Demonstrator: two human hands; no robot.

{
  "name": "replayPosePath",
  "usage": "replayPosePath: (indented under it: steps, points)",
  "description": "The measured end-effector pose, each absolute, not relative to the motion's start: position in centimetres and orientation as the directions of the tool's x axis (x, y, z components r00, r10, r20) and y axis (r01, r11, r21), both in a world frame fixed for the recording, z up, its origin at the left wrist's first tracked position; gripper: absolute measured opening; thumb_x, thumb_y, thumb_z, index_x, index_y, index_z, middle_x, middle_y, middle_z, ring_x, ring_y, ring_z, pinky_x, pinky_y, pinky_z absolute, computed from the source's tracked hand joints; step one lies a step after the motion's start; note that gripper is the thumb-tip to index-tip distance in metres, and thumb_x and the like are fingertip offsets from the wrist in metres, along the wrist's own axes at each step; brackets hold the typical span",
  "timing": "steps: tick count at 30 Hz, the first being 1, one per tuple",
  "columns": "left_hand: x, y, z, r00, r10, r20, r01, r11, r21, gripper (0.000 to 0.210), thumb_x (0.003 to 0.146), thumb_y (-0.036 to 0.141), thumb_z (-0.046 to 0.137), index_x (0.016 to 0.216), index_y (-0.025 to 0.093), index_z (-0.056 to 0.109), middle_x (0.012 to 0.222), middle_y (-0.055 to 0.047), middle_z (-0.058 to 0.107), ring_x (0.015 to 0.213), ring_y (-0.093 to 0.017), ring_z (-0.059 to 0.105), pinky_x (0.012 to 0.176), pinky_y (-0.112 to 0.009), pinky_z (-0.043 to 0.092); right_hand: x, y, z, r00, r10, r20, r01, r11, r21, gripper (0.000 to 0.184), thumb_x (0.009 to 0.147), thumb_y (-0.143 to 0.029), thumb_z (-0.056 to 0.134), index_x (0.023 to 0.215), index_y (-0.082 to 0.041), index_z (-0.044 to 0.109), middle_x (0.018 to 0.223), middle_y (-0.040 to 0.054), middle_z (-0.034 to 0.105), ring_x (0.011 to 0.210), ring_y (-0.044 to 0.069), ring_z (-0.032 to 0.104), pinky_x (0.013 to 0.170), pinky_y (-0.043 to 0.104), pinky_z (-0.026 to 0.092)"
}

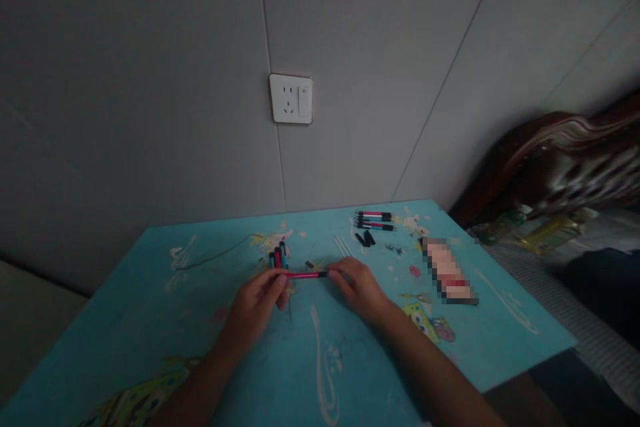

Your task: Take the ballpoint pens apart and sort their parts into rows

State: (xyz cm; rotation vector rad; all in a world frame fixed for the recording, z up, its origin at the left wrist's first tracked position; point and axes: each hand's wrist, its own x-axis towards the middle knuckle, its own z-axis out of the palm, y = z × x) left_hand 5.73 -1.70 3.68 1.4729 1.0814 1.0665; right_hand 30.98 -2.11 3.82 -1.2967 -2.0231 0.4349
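Between my two hands a red pen [303,275] with a black grip lies level, just above the table. My left hand [263,292] pinches its left end, and my right hand [356,285] has its fingers closed on the black right end. Right behind my left hand are several short pen barrels [278,257] in red, blue and black, partly hidden by the fingers. Several thin white refills [343,246] lie past my right hand. Black rubber grips [365,239] rest beside the refills.
Several assembled pens [374,221] lie in a stack at the table's back right. A phone-like blurred rectangle [450,270] lies to the right on the blue cartoon-printed table [370,373]. A wall with a socket [291,99] stands behind; bottles [555,230] are off the right edge.
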Motion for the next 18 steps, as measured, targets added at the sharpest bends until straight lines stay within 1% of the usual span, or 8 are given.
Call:
replayPosePath:
  steps: [2, 4, 6, 8, 10, 13, 15, 18]
  points:
    - [6.0, -1.7, 3.8, 0.178, 0.982, 0.059, 0.053, -0.069, 0.996, 0.033, 0.089, 0.045, 0.06, 0.1, 0.015, 0.067, 0.068, -0.001, 0.065, 0.06, -0.015, 0.058, 0.059, -0.026, 0.046, 32.9, -1.5, 4.1, -0.108, 0.914, 0.392, 0.814, 0.308, -0.492, 0.028, 0.098, -0.036, 0.049, 0.115, -0.021, 0.067, 0.107, 0.0087, 0.07, 0.101, 0.022, 0.061, 0.093, 0.035, 0.043]
    - [6.2, -1.8, 4.1, 0.132, 0.991, -0.001, -0.043, 0.007, 0.999, 0.035, 0.082, 0.046, 0.068, 0.096, 0.014, 0.068, 0.067, -0.002, 0.065, 0.058, -0.015, 0.058, 0.056, -0.026, 0.046, 35.3, -1.0, 4.1, 0.123, 0.9, 0.419, 0.923, 0.051, -0.38, 0.03, 0.097, -0.034, 0.051, 0.119, -0.019, 0.065, 0.113, 0.0125, 0.067, 0.107, 0.026, 0.058, 0.096, 0.039, 0.039]
    - [6.4, -1.8, 4.1, 0.114, 0.991, -0.068, -0.16, 0.086, 0.983, 0.037, 0.075, 0.045, 0.076, 0.093, 0.013, 0.069, 0.067, -0.002, 0.065, 0.056, -0.014, 0.058, 0.053, -0.024, 0.045, 37.7, -0.7, 3.9, 0.276, 0.866, 0.417, 0.945, -0.165, -0.283, 0.032, 0.095, -0.031, 0.052, 0.121, -0.017, 0.065, 0.117, 0.0152, 0.065, 0.109, 0.029, 0.056, 0.096, 0.041, 0.038]
    - [6.4, -1.6, 3.9, 0.126, 0.984, -0.125, -0.296, 0.157, 0.942, 0.036, 0.073, 0.039, 0.079, 0.094, 0.011, 0.07, 0.07, -0.003, 0.066, 0.057, -0.013, 0.057, 0.051, -0.022, 0.045, 39.5, -0.5, 3.5, 0.346, 0.851, 0.394, 0.936, -0.284, -0.209, 0.034, 0.093, -0.03, 0.053, 0.121, -0.016, 0.065, 0.118, 0.017, 0.063, 0.108, 0.031, 0.055, 0.094, 0.041, 0.038]
    - [6.3, -1.3, 3.4, 0.122, 0.978, -0.17, -0.463, 0.208, 0.861, 0.032, 0.074, 0.032, 0.079, 0.097, 0.011, 0.069, 0.077, -0.004, 0.067, 0.059, -0.011, 0.057, 0.051, -0.02, 0.045, 40.4, -0.4, 2.9, 0.373, 0.853, 0.366, 0.928, -0.336, -0.161, 0.034, 0.092, -0.03, 0.054, 0.121, -0.016, 0.065, 0.117, 0.0179, 0.063, 0.107, 0.031, 0.055, 0.091, 0.04, 0.038]
    - [5.8, -0.8, 2.8, 0.109, 0.973, -0.206, -0.686, 0.223, 0.692, 0.026, 0.076, 0.02, 0.075, 0.1, 0.012, 0.069, 0.085, -0.004, 0.066, 0.059, -0.007, 0.053, 0.049, -0.017, 0.045, 40.7, -0.2, 2.3, 0.369, 0.862, 0.348, 0.929, -0.347, -0.125, 0.032, 0.092, -0.029, 0.053, 0.117, -0.016, 0.068, 0.114, 0.0181, 0.064, 0.106, 0.031, 0.056, 0.088, 0.039, 0.039]
    - [5.4, -0.5, 2.6, 0.122, 0.975, -0.187, -0.758, 0.213, 0.616, 0.023, 0.079, 0.016, 0.072, 0.102, 0.012, 0.068, 0.085, -0.002, 0.064, 0.058, -0.005, 0.051, 0.048, -0.015, 0.044, 40.7, -0.1, 2.0, 0.361, 0.868, 0.341, 0.932, -0.343, -0.115, 0.03, 0.093, -0.028, 0.05, 0.112, -0.016, 0.07, 0.113, 0.0183, 0.064, 0.105, 0.031, 0.056, 0.087, 0.039, 0.039]
    - [5.1, -0.3, 2.5, 0.127, 0.981, -0.15, -0.785, 0.192, 0.589, 0.022, 0.081, 0.016, 0.069, 0.103, 0.012, 0.067, 0.086, -0.002, 0.063, 0.059, -0.004, 0.049, 0.049, -0.014, 0.044, 40.9, 0.1, 2.0, 0.368, 0.872, 0.324, 0.93, -0.346, -0.126, 0.031, 0.095, -0.029, 0.046, 0.103, -0.014, 0.072, 0.11, 0.0191, 0.065, 0.104, 0.031, 0.056, 0.087, 0.04, 0.038]
